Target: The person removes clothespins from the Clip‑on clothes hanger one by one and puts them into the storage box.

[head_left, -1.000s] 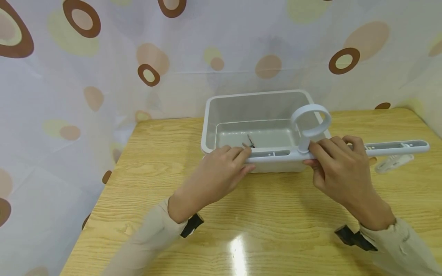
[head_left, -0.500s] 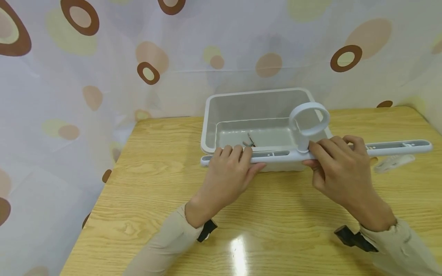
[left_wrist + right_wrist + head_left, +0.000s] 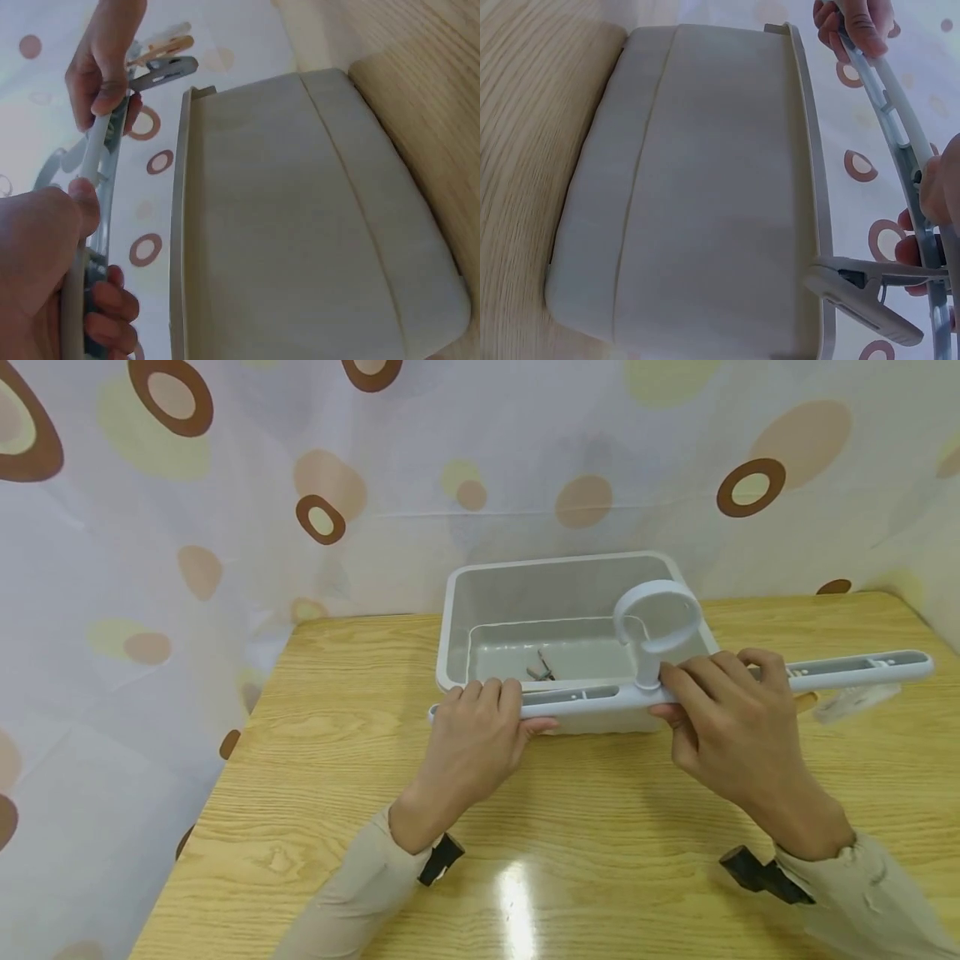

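Both hands hold a long pale plastic clip hanger (image 3: 630, 695) level above the front rim of a grey plastic bin (image 3: 525, 721). A ring hook (image 3: 647, 670) stands up from the hanger's middle. The left hand (image 3: 472, 739) grips the bar near its left end, fingers over the top and thumb beneath. Just right of the ring, the right hand (image 3: 738, 731) grips it the same way. Clips hang from the bar: a grey clip (image 3: 866, 296) by the right hand, plus an orange clip (image 3: 161, 49) and a white clip (image 3: 855, 700) toward the right end.
Inside the bin lie small thin items (image 3: 543, 670), too small to identify. A wooden table (image 3: 360, 710) carries the bin near its back edge. Patterned cloth (image 3: 525, 460) hangs behind and at the left.
The left hand has shifted its hold, its fingers now curled over the bar with the left end showing. Lately the hanger has moved slightly left, its right end rising and its ring turning slightly.
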Motion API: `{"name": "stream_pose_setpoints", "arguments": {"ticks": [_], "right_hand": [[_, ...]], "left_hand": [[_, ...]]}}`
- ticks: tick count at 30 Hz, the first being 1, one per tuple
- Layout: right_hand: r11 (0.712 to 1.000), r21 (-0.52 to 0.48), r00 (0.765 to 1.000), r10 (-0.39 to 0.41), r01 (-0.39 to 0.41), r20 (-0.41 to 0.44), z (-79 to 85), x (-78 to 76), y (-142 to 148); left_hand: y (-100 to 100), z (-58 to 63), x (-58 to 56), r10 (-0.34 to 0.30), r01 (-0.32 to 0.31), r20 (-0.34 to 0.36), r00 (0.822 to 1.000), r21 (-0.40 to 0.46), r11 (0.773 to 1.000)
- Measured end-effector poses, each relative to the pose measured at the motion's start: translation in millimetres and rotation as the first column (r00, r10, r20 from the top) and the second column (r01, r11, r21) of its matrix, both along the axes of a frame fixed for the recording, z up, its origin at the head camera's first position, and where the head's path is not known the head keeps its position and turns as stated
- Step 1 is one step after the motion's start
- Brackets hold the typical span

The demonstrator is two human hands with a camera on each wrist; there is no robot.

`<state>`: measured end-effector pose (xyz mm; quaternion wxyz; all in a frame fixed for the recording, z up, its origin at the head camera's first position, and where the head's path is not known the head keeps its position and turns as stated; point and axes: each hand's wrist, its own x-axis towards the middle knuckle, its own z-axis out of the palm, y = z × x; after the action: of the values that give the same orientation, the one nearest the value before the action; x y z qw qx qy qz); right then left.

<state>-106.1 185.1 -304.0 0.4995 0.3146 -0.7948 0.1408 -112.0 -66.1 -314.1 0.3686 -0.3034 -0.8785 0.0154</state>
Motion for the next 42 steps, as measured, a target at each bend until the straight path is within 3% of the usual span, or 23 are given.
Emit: {"name": "stream_pose_setpoints", "arguments": {"ticks": [20, 29, 42], "right_hand": [[1.0, -0.014, 0.997, 0.011, -0.01, 0.082, 11.0, 12.5, 11.2], [0.999, -0.053, 0.997, -0.008, 0.012, 0.071, 14.4, 20.4, 25.9], [0.985, 0.005, 0.982, -0.174, 0.174, 0.072, 14.9, 34.2, 65.7]], "left_hand": [[-12.6, 12.2, -10.9, -0.085, 0.084, 0.116, 0.99, 0.011, 0.996], [-19.7, 13.5, -10.3, -0.118, 0.117, 0.123, 0.985, 0.022, 0.993], [-30.0, 11.1, -12.7, -0.13, 0.125, 0.133, 0.983, 0.039, 0.991]]}}
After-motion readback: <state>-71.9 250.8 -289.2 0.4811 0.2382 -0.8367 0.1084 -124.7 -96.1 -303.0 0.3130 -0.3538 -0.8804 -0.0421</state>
